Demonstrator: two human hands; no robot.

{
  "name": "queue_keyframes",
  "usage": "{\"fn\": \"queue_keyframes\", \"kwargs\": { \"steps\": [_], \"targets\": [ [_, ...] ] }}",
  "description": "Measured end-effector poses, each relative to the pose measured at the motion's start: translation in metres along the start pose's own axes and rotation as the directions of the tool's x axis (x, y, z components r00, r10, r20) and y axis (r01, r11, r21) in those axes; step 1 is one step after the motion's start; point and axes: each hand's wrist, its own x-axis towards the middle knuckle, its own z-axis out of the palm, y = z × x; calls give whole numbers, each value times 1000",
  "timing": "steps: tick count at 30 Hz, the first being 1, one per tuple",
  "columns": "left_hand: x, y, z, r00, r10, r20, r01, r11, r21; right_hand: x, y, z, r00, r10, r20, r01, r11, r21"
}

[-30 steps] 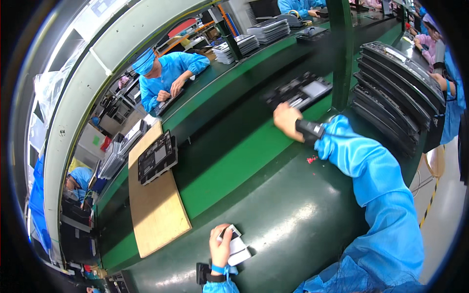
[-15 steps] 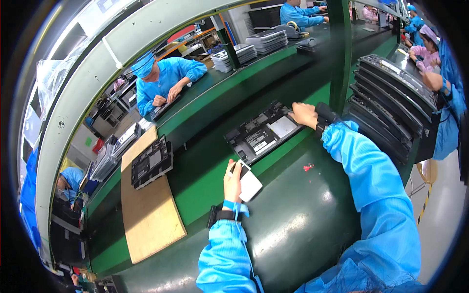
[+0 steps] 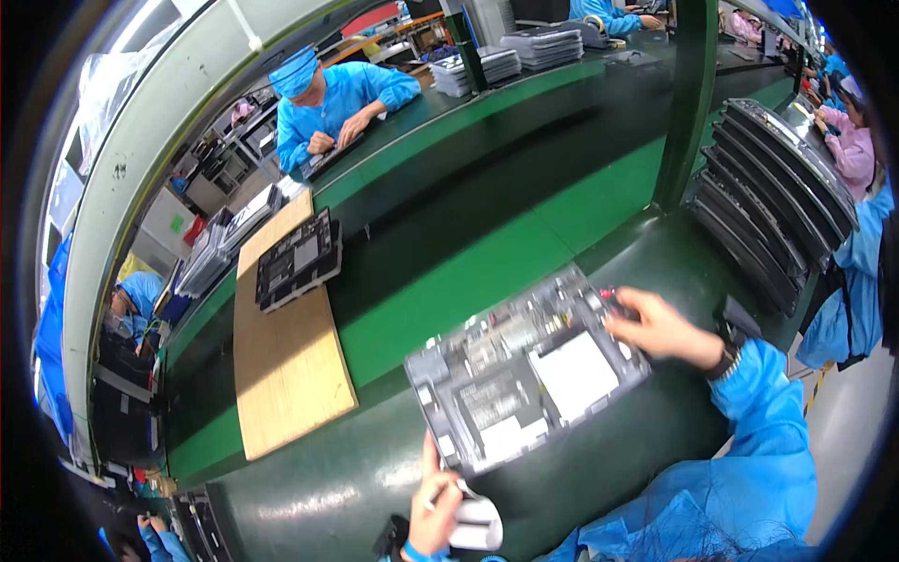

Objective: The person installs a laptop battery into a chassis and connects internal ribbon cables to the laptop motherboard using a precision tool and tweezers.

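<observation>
An opened laptop base, its inside parts and a large white rectangle exposed, lies tilted across the bench in front of me, slightly blurred. My right hand grips its right edge, thumb over the inside. At its near left corner, my left hand has a finger stretched up against the edge. The other fingers of that hand are closed around a white flat piece, too smeared to name. A small red thing shows by the right fingertips.
Another opened laptop base sits on a wooden board to the left. A tall stack of dark laptop parts rises at the right, beside a green post. Across the bench a co-worker in blue handles a flat dark part.
The laptop base has come nearer to me, off the green strip, with my right hand at its edge. My left hand has moved down and now touches its near corner.
</observation>
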Motion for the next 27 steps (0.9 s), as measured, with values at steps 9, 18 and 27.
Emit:
{"fn": "queue_keyframes", "kwargs": {
  "steps": [9, 18, 27],
  "targets": [
    [-55, 14, -35, 960, 35, -276, 24, 978, 205, -52, -15, 4, 992, 115, -47, -75, 857, 510],
    [42, 5, 18, 914, 76, 398, -206, 934, 293, -4, -67, 60, 937, 41, 347, -255, 758, 601],
    [58, -14, 25, 876, 111, 469, -309, 877, 368, 12, -53, 80, 944, 33, 328, -199, 851, 486]
  ]
}}
